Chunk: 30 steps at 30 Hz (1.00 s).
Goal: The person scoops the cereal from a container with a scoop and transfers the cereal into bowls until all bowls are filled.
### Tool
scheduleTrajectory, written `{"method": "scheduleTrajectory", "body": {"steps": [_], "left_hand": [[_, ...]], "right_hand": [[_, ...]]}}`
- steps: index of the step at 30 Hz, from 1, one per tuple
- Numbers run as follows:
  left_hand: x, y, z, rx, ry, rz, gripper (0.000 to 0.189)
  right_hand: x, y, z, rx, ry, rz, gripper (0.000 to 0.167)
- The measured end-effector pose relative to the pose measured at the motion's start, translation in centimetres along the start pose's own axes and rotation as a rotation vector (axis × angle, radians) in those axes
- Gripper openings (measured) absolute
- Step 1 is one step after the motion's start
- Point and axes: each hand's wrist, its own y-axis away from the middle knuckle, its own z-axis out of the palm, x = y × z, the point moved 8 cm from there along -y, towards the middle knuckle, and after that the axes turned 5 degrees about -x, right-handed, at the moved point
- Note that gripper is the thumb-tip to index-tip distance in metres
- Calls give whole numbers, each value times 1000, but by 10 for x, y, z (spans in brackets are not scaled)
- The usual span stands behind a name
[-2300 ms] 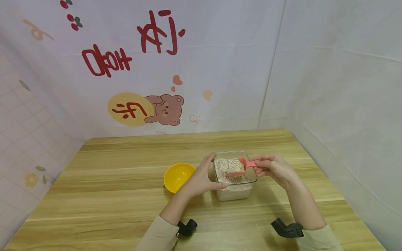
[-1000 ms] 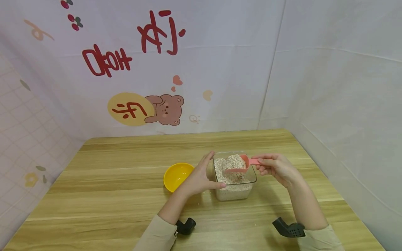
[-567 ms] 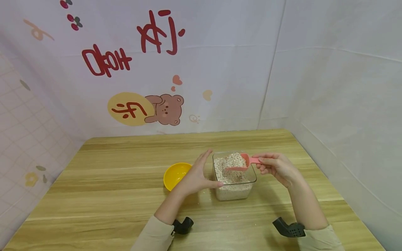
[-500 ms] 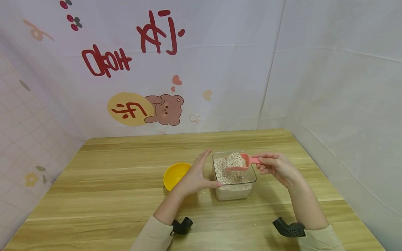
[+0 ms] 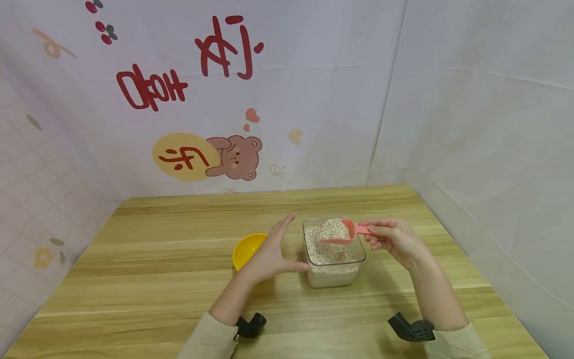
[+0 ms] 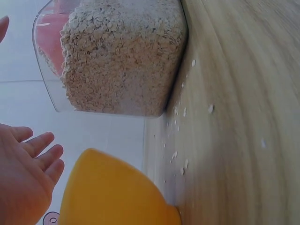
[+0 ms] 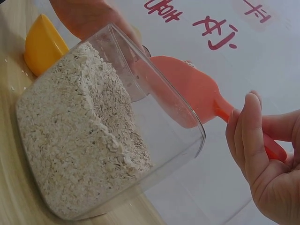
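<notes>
Pink scoop (image 7: 187, 89), heaped with oats (image 5: 334, 229), sits at the mouth of the glass container (image 5: 336, 264) on the table (image 5: 157, 259). On my feed, right hand (image 5: 394, 242) pinches its handle, fingers curled. Left hand (image 5: 269, 257): fingers and thumb spread wide, gripping nothing, between container and yellow bowl (image 5: 245, 249). Loose flakes nearby, I note.
</notes>
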Motion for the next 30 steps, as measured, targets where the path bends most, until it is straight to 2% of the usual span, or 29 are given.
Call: {"method": "scheduleTrajectory", "body": {"steps": [13,30], "left_hand": [[-12,10,-14,29,-18,-8,115],[-28,26,-34,58,-57,-18,116]], "right_hand": [[1,-3,8,-10,-19,-9,19],[4,-6,19,20,-40,7,17]]}}
